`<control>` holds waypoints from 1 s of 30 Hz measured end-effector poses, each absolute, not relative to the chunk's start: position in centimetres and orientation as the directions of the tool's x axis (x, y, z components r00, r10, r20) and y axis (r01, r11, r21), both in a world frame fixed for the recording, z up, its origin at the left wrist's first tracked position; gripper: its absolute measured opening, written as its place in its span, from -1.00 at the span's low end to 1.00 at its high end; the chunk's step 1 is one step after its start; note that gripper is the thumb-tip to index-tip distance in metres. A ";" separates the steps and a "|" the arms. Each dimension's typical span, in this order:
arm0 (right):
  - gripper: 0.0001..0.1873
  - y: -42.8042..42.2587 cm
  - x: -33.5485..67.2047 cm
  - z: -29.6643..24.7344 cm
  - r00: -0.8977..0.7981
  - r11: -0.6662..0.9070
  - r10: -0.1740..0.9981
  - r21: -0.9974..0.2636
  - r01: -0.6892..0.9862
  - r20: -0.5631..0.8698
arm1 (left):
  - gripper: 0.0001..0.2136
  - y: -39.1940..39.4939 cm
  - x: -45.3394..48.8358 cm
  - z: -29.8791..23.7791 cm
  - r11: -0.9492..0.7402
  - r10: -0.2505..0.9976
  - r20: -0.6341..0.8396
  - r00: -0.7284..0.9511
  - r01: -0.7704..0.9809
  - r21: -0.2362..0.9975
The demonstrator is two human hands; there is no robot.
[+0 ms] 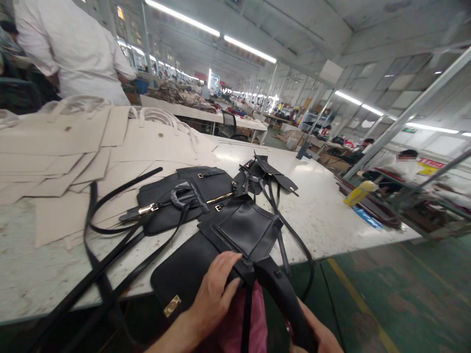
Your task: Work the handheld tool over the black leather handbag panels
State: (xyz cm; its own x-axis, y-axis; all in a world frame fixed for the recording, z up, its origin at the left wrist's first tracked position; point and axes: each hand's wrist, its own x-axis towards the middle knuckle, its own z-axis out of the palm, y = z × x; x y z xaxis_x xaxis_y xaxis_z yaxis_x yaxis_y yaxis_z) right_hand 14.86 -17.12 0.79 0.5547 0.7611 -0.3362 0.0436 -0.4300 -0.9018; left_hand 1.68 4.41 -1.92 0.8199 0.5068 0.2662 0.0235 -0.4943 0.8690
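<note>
At the near edge of the white, scuffed tabletop (331,215), the left hand (215,289) lies with its fingers together and curled down over the top seam of a flat black leather bag (195,274), thumb and fingertips pressing the leather where the front flap panel (246,228) meets the body; this grip is clamped on the bag. The right hand (320,336) sits lower, at the bottom of the picture, its fingers wrapped from beneath around a wide black leather strap (285,301) that runs up and left to the bag's top; this grip too is closed on what it holds. The bag overhangs the tabletop edge towards the person, its long axis running from the near left, where a small brass clasp (171,306) shows, away to the far right. The left hand is on the bag body, the right only on the strap. Pink cloth (235,328) shows beneath the hands. Farther out lie a second black bag with a gold zip (184,196), a third dark bundle of bag parts (263,174), and long thin black straps (110,255) trailing left. Beyond these, tan cardboard pattern sheets (66,152) are stacked. A person in a white shirt (73,44) stands at the far left
</note>
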 end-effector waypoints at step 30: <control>-0.18 -8.9 16.4 4.4 0.370 -0.508 0.833 -0.834 0.215 -0.412 | -0.61 8.1 3.7 -3.5 -0.736 0.443 0.329 0.834 0.128 0.665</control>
